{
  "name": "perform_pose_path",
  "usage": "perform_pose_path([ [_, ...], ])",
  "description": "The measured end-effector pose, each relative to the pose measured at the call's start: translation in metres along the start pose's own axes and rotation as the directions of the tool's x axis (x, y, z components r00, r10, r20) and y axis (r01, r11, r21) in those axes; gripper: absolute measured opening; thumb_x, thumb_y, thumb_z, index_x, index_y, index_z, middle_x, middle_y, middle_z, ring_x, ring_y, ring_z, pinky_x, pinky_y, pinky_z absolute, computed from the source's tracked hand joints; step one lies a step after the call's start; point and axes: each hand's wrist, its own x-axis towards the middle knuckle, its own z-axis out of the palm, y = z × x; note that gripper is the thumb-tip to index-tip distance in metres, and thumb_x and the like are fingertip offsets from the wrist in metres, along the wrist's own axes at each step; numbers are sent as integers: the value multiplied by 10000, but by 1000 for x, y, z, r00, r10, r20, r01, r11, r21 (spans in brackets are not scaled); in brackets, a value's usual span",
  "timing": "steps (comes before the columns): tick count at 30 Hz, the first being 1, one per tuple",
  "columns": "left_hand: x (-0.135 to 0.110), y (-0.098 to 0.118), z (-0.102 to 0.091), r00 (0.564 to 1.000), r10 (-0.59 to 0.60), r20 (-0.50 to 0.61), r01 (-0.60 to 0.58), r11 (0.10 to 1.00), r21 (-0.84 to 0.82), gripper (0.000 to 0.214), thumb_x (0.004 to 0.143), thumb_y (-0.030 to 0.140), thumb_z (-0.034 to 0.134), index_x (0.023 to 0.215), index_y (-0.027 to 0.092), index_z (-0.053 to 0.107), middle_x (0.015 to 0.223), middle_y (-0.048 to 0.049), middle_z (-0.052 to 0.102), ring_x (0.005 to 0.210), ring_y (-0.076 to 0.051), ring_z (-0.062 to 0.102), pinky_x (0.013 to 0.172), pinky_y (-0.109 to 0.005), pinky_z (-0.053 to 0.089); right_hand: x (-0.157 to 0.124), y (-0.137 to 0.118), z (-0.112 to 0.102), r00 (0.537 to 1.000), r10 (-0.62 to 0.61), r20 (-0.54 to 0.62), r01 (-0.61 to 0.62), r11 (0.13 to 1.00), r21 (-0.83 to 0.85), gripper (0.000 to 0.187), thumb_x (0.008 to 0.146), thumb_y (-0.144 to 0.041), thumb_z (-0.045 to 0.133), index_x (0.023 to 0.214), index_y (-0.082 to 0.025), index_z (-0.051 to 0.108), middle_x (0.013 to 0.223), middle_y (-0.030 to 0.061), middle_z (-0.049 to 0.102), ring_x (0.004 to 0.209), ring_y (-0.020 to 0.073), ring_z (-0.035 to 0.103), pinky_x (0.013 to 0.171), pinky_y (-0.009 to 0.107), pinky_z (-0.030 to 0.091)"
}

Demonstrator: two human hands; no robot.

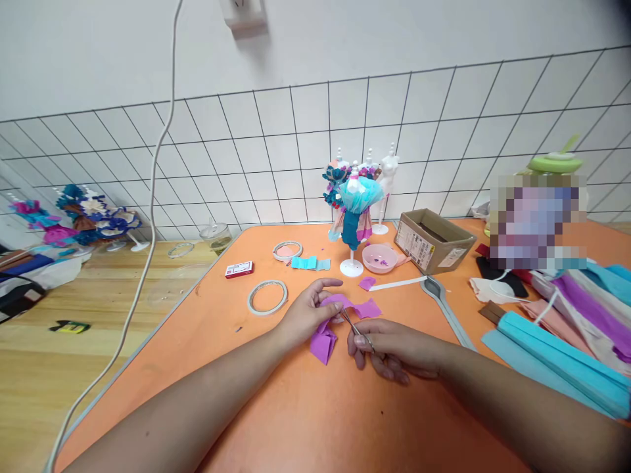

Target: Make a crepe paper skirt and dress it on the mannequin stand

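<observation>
My left hand (308, 312) pinches a strip of purple crepe paper (328, 332) just above the orange table (276, 407). My right hand (389, 348) is closed around small metal scissors (355, 328), whose blades touch the paper between the two hands. Behind them stands a small white mannequin (353, 217) dressed in teal and purple paper. Two more white mannequins (389, 187) stand further back.
Two tape rolls (267, 297), a red box (239, 269), a pink bowl (379, 257) and a cardboard box (434, 240) lie beyond the hands. Large grey scissors (444, 305) and folded crepe paper sheets (562, 355) are at the right. A white cable (142, 263) hangs at the left.
</observation>
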Motion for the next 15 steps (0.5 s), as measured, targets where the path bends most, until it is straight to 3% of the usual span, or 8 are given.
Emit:
perform_pose_path([
  [3,1,-2,-1,998,58,-39,-57,997,45,509,701,308,728,1145,185,511,754,13,589,643,-108,573,609,-222,431,1,1,0,1000,-4,-21,4,1000,-4,294,818,-455,558,895,-172,539,841,0,598,386,17,437,277,125,294],
  [6,2,-4,-4,995,99,2,-98,992,82,496,705,277,728,1148,195,520,844,-4,572,725,-120,585,675,-238,444,1,1,0,1000,-19,-24,19,1000,18,289,818,-450,566,886,-171,536,840,0,600,378,15,431,280,133,286],
  [15,2,-5,-10,996,35,79,-33,999,-21,593,656,257,776,1179,222,499,939,-9,513,661,-72,528,573,-197,394,2,2,-4,996,-88,6,87,991,99,300,817,-445,592,885,-153,576,695,-18,581,360,18,364,288,131,256],
])
